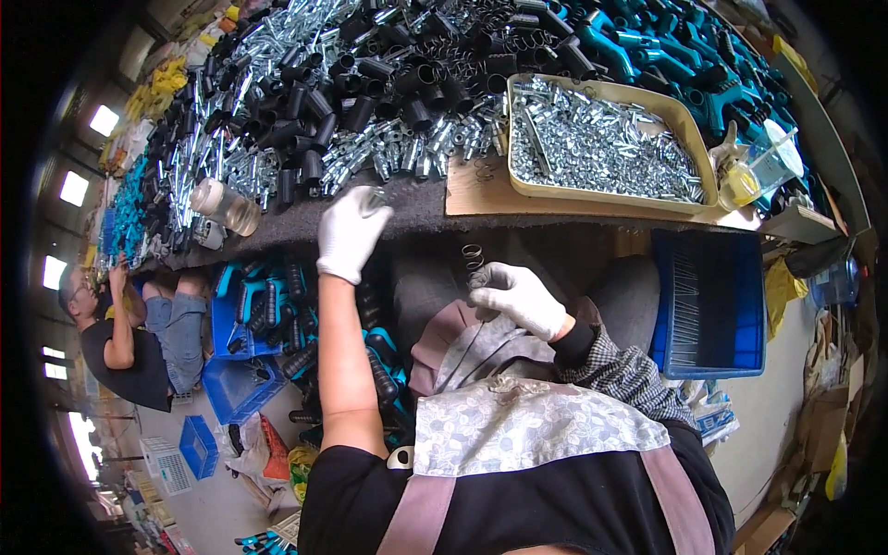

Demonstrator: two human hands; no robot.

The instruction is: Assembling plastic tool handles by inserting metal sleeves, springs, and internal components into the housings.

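My right hand (523, 298), in a white knit glove, is closed on a dark coil spring (473, 253) that stands up from its fingers above my lap. My left hand (351, 236), also gloved, is at the front edge of the bench (407, 205). Its fingers are bent together, with a small greyish glint at their tips that is too blurred to name. Just beyond that hand lie silver metal fittings (370, 155) and short black tubes (359, 114). A patterned apron (536, 430) covers my front.
A cream tray (615, 199) of small metal parts sits on a wooden board (476, 192). Teal tool housings (647, 55) pile up at the far right. A clear bottle (227, 207) lies at left. Blue crates (709, 305) flank me below the bench. A co-worker (125, 342) sits at far left.
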